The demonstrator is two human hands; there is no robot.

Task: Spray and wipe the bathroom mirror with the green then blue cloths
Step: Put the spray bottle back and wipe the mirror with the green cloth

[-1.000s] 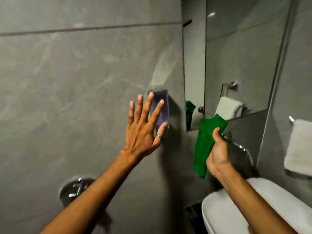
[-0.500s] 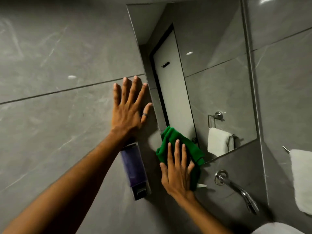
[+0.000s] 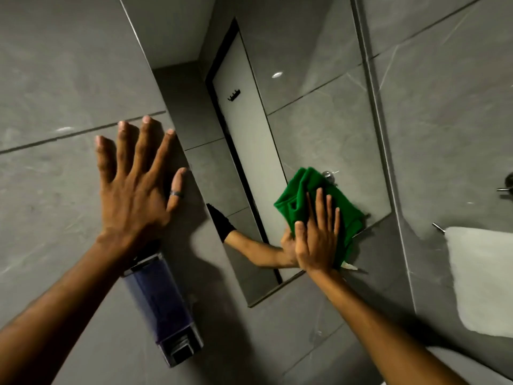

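The bathroom mirror [image 3: 305, 112] hung on the grey tiled wall [image 3: 69, 65], and you pressed the green cloth [image 3: 299, 201] flat against its lower right corner with your right hand [image 3: 316, 240], fingers extended and close together. Your left hand [image 3: 136, 190] lay spread and empty on the tile above the soap dispenser [image 3: 163, 309]. By the look of it you were in the green-cloth wipe, with most of the glass and the whole blue-cloth pass left. No spray bottle or blue cloth showed; whether the glass was wet was hard to tell.
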